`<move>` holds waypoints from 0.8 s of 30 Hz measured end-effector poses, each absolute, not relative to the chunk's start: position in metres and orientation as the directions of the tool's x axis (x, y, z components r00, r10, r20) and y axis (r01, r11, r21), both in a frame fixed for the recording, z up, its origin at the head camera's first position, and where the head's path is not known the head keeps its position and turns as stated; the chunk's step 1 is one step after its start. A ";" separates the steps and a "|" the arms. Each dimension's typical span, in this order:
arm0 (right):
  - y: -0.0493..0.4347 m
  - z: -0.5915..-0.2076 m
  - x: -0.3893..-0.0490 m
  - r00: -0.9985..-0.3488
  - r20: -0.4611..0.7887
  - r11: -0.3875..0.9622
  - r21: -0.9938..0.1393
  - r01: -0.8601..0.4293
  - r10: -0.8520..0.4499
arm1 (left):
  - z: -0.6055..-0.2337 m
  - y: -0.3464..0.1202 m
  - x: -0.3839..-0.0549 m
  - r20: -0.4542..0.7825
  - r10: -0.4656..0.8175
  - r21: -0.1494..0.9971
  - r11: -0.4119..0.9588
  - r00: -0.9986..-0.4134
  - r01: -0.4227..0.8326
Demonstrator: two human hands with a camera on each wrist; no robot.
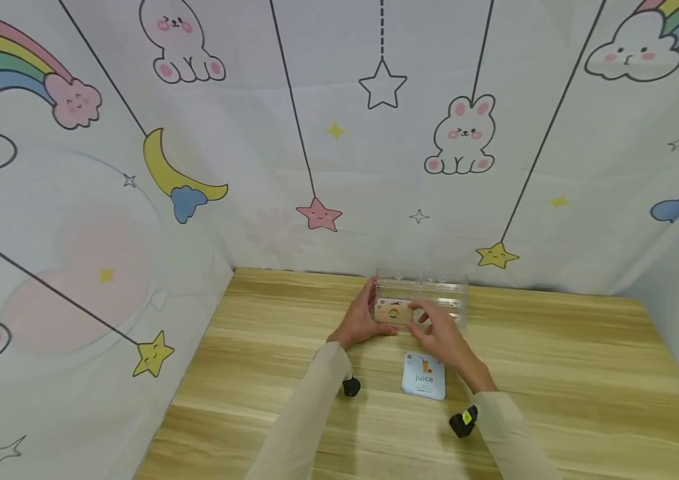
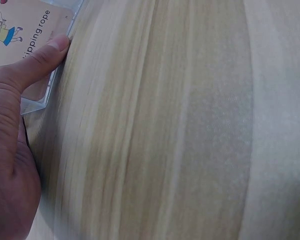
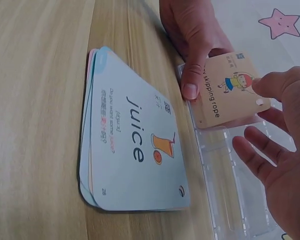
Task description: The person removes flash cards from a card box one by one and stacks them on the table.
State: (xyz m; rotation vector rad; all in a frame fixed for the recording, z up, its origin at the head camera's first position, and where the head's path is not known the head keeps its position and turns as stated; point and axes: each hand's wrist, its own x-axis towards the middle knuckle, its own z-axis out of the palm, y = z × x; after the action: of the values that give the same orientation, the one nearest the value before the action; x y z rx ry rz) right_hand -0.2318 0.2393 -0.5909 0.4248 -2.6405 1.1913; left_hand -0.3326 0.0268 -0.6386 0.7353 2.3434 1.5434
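Note:
Against the back wall, a clear plastic box with compartments (image 1: 452,288) sits on the table. An orange-tan flashcard (image 3: 215,100), printed with a skipping child and the words "skipping rope", lies in its left compartment. My left hand (image 1: 360,325) grips the box's left side, thumb along the front edge by the card; its other fingers are mostly hidden. At the card's right edge, my right hand (image 1: 442,335) pinches a corner between thumb and finger, the remaining fingers spread over the box. A pale blue "juice" card (image 3: 130,145) tops a small stack in front of the box.
The wood-grain table (image 1: 555,373) runs out to both sides. A white cloth wall (image 1: 363,167) with cartoon stars and rabbits rises directly behind the box. Black devices (image 1: 464,421) sit at both wrists.

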 end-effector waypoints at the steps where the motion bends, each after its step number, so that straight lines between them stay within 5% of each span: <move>1: 0.239 -0.591 -0.232 -0.935 0.307 0.616 -0.706 -0.350 -0.180 | -0.639 0.026 -0.333 0.077 0.530 0.906 0.317 -0.844 0.281; 24: 0.238 -0.557 -0.229 -0.915 0.386 0.532 -0.752 -0.388 -0.122 | -0.634 0.027 -0.330 0.030 0.507 0.893 0.374 -0.861 0.252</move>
State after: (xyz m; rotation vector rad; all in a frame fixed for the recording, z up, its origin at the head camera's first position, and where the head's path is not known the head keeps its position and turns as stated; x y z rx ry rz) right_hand -0.2285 0.2379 -0.5574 0.4254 -2.4876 1.3268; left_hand -0.3298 0.0270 -0.6344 0.6747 2.3867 1.4837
